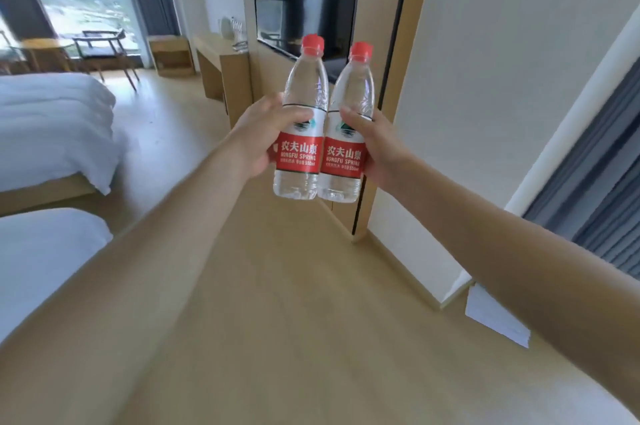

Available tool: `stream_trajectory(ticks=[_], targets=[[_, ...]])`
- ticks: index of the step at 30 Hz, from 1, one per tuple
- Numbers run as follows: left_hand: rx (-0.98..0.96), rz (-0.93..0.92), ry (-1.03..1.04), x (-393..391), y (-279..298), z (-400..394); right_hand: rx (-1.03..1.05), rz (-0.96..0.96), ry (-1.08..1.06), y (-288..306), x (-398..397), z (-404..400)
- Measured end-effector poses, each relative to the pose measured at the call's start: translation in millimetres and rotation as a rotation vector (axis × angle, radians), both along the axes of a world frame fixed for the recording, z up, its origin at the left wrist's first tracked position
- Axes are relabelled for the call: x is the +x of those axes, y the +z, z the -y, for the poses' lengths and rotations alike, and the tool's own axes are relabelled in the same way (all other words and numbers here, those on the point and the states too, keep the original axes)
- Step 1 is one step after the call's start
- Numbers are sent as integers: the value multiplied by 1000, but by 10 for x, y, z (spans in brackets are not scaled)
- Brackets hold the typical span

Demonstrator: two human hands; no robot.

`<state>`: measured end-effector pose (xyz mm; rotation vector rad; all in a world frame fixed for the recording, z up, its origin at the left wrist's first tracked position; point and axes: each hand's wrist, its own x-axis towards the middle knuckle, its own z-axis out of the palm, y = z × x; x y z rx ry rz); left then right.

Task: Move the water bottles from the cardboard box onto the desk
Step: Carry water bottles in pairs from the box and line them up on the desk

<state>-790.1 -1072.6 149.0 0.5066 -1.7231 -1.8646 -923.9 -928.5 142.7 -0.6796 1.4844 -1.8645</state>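
Open wood floor (pixel 277 286) runs ahead between the beds (pixel 52 119) on the left and the wall (pixel 485 95) on the right, toward the table (pixel 221 60) beside the wall panel

Two bare forearms, without sleeves, watch or jewellery in view, reach from the lower corners of the frame, ending in the left hand (pixel 258 138) and right hand (pixel 377 147), both ungloved.
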Motion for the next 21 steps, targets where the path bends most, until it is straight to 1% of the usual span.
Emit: stream_trajectory(ticks=[4,10,16,21], targets=[[38,27,75,-135,-297,684,43,20,122,-251,-211,805],[150,62,129,-319,-750,1959,98,54,193,-534,-460,2156],[218,82,164,-470,-868,3362,108,103,280,-665,-673,3668],[263,108,202,-647,-962,4277,117,183,310,-801,-835,4669]])
